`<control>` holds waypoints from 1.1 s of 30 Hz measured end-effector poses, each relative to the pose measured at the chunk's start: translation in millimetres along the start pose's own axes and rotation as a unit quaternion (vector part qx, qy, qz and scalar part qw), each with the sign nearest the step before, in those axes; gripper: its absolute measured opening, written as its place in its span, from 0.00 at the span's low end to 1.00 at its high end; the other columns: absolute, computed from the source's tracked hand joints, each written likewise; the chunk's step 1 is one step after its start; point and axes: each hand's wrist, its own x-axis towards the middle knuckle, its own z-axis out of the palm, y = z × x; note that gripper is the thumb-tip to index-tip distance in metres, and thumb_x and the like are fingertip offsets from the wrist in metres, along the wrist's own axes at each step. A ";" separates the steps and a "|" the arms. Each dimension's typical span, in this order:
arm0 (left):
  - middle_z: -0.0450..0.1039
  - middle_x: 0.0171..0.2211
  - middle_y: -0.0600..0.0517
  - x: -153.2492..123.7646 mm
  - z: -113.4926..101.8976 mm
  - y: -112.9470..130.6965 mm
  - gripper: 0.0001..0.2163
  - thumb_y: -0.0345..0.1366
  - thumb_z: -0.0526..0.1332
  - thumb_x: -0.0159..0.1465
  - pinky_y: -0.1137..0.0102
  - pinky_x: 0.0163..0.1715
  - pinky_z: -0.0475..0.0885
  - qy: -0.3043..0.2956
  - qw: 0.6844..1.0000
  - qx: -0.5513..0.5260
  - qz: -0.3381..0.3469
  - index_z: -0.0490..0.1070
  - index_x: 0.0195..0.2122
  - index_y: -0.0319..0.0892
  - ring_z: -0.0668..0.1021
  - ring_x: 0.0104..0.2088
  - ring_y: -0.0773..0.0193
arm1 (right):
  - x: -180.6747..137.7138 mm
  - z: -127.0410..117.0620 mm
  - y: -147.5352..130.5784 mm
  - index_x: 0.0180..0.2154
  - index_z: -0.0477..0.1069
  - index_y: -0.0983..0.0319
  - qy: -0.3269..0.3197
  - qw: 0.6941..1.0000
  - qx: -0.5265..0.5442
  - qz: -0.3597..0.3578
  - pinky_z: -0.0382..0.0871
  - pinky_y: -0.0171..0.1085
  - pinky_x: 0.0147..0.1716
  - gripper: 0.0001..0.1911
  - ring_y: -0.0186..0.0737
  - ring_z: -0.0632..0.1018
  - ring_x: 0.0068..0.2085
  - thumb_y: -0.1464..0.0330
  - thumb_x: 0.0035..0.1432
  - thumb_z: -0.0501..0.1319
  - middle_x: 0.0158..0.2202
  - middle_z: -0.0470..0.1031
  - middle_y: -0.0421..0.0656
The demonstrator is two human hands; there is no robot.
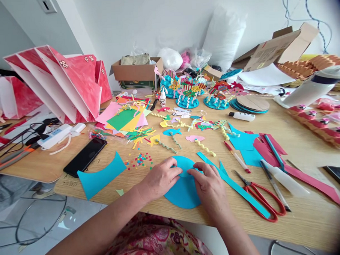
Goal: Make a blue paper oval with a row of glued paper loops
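Observation:
A round blue paper disc [180,191] lies at the near edge of the wooden table [303,208]. My left hand [159,178] pinches its upper left edge, fingers closed on the paper. Close beside it, my right hand [208,186] rests on the disc's right side, its thumb and forefinger pinching the paper near the top. A long blue paper strip [240,190] runs diagonally just right of my right hand. Red-handled scissors [261,198] lie beyond the strip.
A curved blue offcut [100,176] and a black phone [85,156] lie left. Coloured paper sheets [124,120], confetti [140,159], paper fish, twisted stems, a red pen [237,157], glue bottle [162,98] and finished blue craft bases [187,93] fill the middle. Red folded cards [61,79] and cardboard boxes stand behind.

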 end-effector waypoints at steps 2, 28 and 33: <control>0.64 0.40 0.50 0.2 0.3 0.3 0.07 0.31 0.54 0.63 0.72 0.41 0.69 0.000 1.000 -0.001 0.003 0.71 0.39 0.42 0.73 0.39 0.66 | -0.4 0.4 -0.2 0.31 0.76 0.59 0.008 1.000 0.001 -0.003 0.66 0.40 0.36 0.17 0.44 0.69 0.38 0.78 0.58 0.50 0.37 0.71 0.48; 0.63 0.40 0.51 -4.5 13.7 -4.2 0.10 0.34 0.50 0.65 0.73 0.38 0.66 -0.034 0.992 0.120 0.007 0.71 0.37 0.45 0.69 0.40 0.65 | -4.0 4.7 -2.7 0.32 0.77 0.61 0.026 0.999 0.003 -0.035 0.66 0.42 0.36 0.18 0.46 0.69 0.40 0.74 0.61 0.49 0.41 0.72 0.52; 0.62 0.37 0.51 -3.8 11.4 -2.4 0.11 0.37 0.51 0.65 0.70 0.38 0.65 -0.042 0.988 0.149 0.021 0.72 0.34 0.45 0.68 0.38 0.62 | -2.7 4.0 -3.9 0.31 0.77 0.61 0.030 0.999 0.002 -0.039 0.66 0.41 0.36 0.18 0.46 0.68 0.39 0.74 0.60 0.49 0.40 0.72 0.51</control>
